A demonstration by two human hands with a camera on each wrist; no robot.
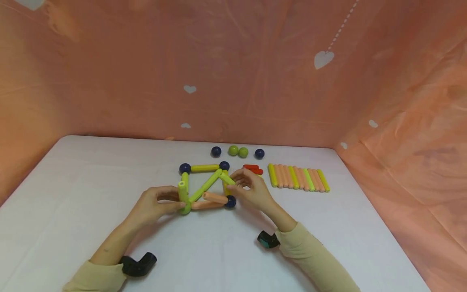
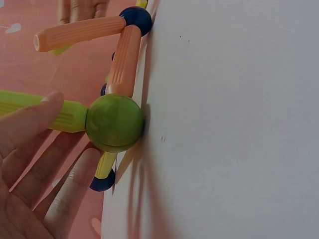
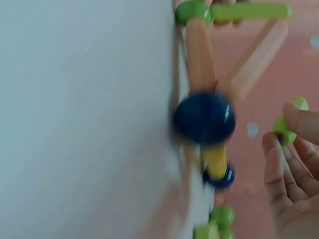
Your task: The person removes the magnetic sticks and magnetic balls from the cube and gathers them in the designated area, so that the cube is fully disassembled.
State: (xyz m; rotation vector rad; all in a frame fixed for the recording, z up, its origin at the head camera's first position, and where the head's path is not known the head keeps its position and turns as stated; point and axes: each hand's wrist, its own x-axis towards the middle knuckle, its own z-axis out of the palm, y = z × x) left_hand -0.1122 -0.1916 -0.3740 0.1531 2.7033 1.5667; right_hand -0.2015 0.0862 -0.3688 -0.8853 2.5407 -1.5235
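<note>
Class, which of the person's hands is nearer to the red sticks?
Right. The right hand is just in front of the red sticks; the left hand is farther away, at the green corner ball.

In front of me spreads a smooth white tabletop (image 1: pixel 80 178) with rounded far corners. Behind it I see a peach-orange fabric curtain (image 1: pixel 251 89) printed with white hearts (image 1: pixel 323 60). Near the far edge, two dark-blue balls (image 1: pixel 216 151) flank two lime-green balls (image 1: pixel 233 150); at right lies a row of yellow, peach and green rods (image 1: pixel 296 177).
</note>
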